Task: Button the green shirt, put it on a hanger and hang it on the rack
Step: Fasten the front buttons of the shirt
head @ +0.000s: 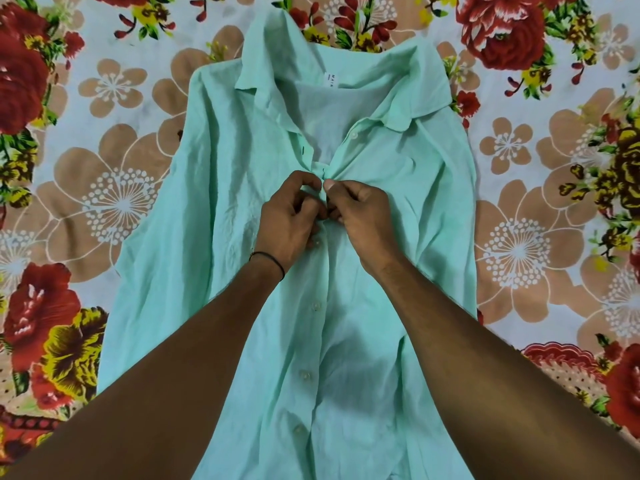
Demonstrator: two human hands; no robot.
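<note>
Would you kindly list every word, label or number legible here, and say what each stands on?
"M A I": white neck label inside the collar of the green shirt; a fourth letter is unclear, the rest hidden.
Smaller print on that label: too small to read.
No other text is visible.
</note>
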